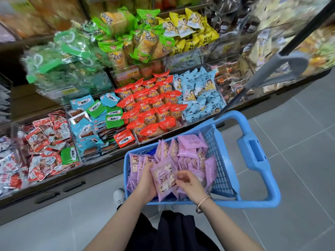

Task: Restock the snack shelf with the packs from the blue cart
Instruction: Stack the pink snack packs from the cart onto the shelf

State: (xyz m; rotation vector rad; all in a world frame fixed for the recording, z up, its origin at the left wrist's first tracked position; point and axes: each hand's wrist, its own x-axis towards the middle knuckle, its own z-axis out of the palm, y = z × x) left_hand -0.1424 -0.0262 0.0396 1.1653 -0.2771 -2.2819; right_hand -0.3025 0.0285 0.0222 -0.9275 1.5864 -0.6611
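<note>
Dark clothing, purple packs, blue cart, tiles

We stood on a floor of large grey tiles with pale seams, faintly glossy under even indoor light. A dark plinth with black bar handles ran along its left. A black pole with a grey bracket slanted across the upper right.

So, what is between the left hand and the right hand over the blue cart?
In the head view, a purple pack, held by the left hand and right hand at its two sides.
</note>
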